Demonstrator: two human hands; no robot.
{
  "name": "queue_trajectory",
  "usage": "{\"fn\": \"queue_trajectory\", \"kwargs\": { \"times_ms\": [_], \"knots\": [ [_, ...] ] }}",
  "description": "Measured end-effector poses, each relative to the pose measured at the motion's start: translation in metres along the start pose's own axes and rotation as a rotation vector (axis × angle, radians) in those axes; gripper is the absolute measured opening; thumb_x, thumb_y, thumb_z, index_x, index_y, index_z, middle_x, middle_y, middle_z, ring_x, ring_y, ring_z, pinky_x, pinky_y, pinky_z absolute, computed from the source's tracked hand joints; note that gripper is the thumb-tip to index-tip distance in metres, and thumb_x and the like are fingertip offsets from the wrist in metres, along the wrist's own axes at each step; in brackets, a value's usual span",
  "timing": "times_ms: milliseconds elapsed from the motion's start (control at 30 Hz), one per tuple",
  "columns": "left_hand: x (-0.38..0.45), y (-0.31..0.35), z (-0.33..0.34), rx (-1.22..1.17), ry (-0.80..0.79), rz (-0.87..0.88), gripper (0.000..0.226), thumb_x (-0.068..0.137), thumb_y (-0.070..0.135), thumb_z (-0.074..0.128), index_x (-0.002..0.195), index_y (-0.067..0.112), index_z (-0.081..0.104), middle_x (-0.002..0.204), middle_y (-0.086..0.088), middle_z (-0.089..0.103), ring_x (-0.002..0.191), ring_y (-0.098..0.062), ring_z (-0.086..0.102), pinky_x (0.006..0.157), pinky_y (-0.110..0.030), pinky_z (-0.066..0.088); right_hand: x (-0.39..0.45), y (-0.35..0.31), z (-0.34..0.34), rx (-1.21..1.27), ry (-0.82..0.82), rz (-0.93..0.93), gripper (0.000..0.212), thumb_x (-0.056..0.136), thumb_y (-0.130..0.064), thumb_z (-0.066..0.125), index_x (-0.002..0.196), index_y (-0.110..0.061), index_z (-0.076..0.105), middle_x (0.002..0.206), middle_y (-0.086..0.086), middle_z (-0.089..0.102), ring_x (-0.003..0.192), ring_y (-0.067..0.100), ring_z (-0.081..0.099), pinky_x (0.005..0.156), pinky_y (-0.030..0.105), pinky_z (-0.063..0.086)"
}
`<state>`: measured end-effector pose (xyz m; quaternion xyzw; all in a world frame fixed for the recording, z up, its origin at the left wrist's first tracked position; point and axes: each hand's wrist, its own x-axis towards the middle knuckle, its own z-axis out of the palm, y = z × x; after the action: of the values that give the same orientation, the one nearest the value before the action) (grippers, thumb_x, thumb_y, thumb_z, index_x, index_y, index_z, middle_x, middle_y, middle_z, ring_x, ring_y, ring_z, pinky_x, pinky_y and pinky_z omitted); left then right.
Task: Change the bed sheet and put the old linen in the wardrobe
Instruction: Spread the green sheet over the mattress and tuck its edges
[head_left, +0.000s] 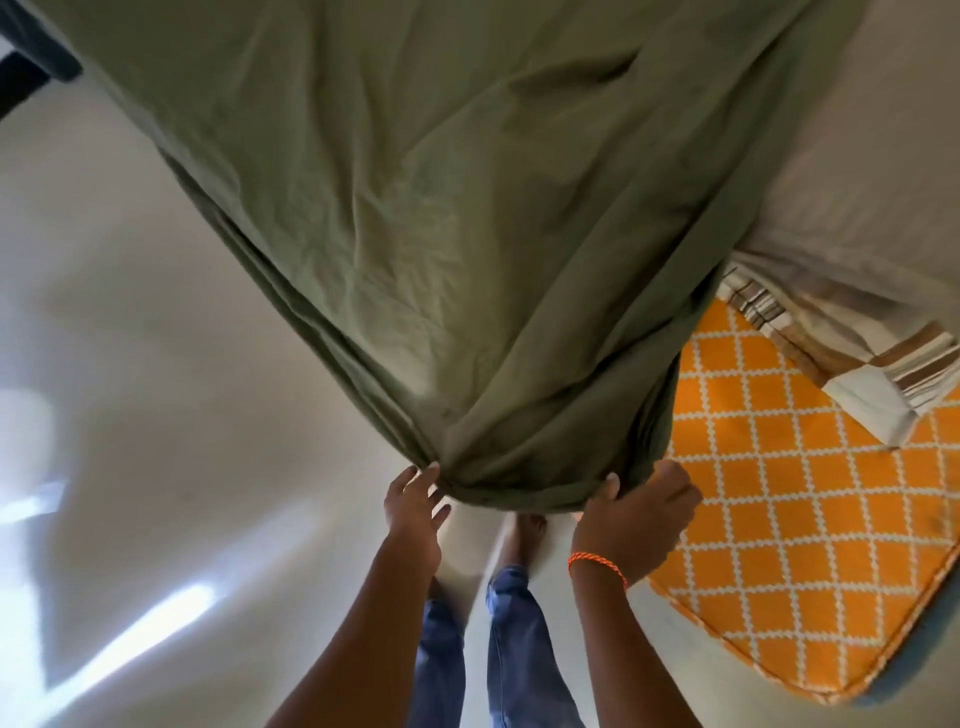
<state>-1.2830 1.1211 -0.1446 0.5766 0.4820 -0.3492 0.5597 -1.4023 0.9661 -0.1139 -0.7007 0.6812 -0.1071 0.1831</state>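
Sheet (415, 208) on bed, corner btwn hands; mat (779, 467) on floor, right.

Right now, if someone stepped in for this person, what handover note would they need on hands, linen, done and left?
Left hand: fingers pinch the gathered corner of the green sheet.
Right hand: grips the same corner's hem from the other side.
Green sheet covers most of the mattress, wrinkled; this corner hangs over the bed's corner, not yet tucked.
At the right, a grey sheet and a striped cloth still lie on the bed.
An orange patterned mat lies on the floor.
Left: tuck the corner, smooth the sheet, store the old linen. Wardrobe not in view.
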Motion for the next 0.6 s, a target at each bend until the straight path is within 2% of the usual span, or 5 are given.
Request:
{"fn": "queue_trajectory", "kwargs": {
  "times_ms": [100, 200, 333, 500, 600],
  "knots": [
    [-0.001, 0.005, -0.003, -0.038, 0.029, -0.001, 0.036, 0.102, 0.013, 0.063, 0.137, 0.008, 0.06, 0.128, -0.01, 0.067, 0.121, -0.033, 0.064, 0.097, -0.045, 0.053, -0.017, -0.026, 0.005, 0.102, 0.017, -0.273, 0.036, 0.087, -0.004, 0.071, 0.12, -0.008, 0.057, 0.114, 0.015, 0.054, 0.099, 0.038, 0.055, 0.079, 0.049, 0.05],
    [-0.006, 0.019, -0.005, -0.017, 0.028, -0.01, 0.03, 0.102, 0.014, 0.061, 0.13, 0.005, 0.068, 0.127, -0.015, 0.07, 0.117, -0.038, 0.067, 0.089, -0.045, 0.057, -0.041, -0.056, 0.018, 0.195, -0.175, -0.552, 0.018, 0.093, -0.002, 0.06, 0.109, -0.009, 0.066, 0.104, 0.009, 0.058, 0.088, 0.024, 0.056, 0.073, 0.043, 0.052],
    [-0.014, 0.049, -0.001, -0.031, -0.024, 0.026, 0.026, 0.102, 0.015, 0.06, 0.123, 0.007, 0.072, 0.115, -0.015, 0.076, 0.104, -0.034, 0.075, 0.082, -0.042, 0.063, -0.056, -0.103, 0.041, 0.212, -0.482, -0.853, 0.02, 0.099, -0.017, 0.048, 0.101, -0.016, 0.067, 0.104, 0.0, 0.057, 0.088, 0.016, 0.056, 0.073, 0.038, 0.055],
    [-0.01, 0.094, 0.014, -0.061, -0.107, 0.105, 0.024, 0.101, 0.019, 0.055, 0.107, 0.011, 0.077, 0.099, -0.011, 0.08, 0.086, -0.023, 0.076, 0.07, -0.033, 0.062, -0.049, -0.167, 0.074, 0.111, -0.803, -1.013, 0.014, 0.103, -0.023, 0.048, 0.097, -0.026, 0.06, 0.108, -0.011, 0.051, 0.084, 0.011, 0.061, 0.073, 0.036, 0.057],
    [0.012, 0.124, 0.018, -0.092, -0.138, 0.127, 0.026, 0.107, 0.015, 0.05, 0.103, 0.009, 0.075, 0.097, -0.013, 0.08, 0.077, -0.022, 0.076, 0.066, -0.033, 0.062, -0.039, -0.206, 0.109, 0.081, -0.836, -1.004, 0.014, 0.099, -0.026, 0.049, 0.094, -0.025, 0.062, 0.105, -0.008, 0.053, 0.08, 0.015, 0.062, 0.069, 0.039, 0.055]
  ]
}}
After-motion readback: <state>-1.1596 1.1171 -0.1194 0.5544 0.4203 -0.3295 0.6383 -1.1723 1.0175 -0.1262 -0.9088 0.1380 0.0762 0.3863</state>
